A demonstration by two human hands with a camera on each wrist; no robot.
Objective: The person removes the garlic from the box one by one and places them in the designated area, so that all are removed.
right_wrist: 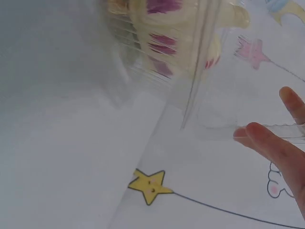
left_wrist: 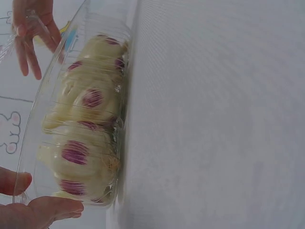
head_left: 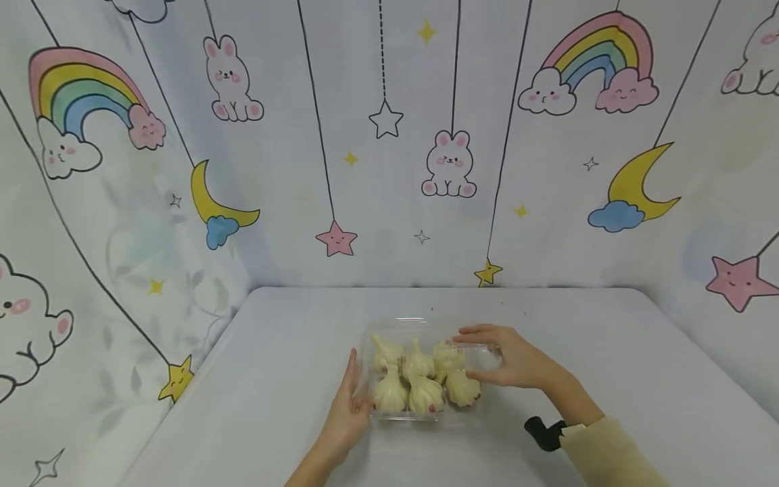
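A clear plastic box sits on the white table with several garlic bulbs inside, pale with purple patches in the left wrist view. At its left side, my left hand grips the wall, thumb and fingers either side of the rim near the corner. My right hand holds the edge of the transparent lid, which is raised and tilted over the right part of the box. Fingers lie along that edge in the right wrist view.
The white tabletop runs out around the box on all sides. Behind and to the left hangs a white cloth printed with rainbows, rabbits and stars. A black strap end hangs by the right sleeve.
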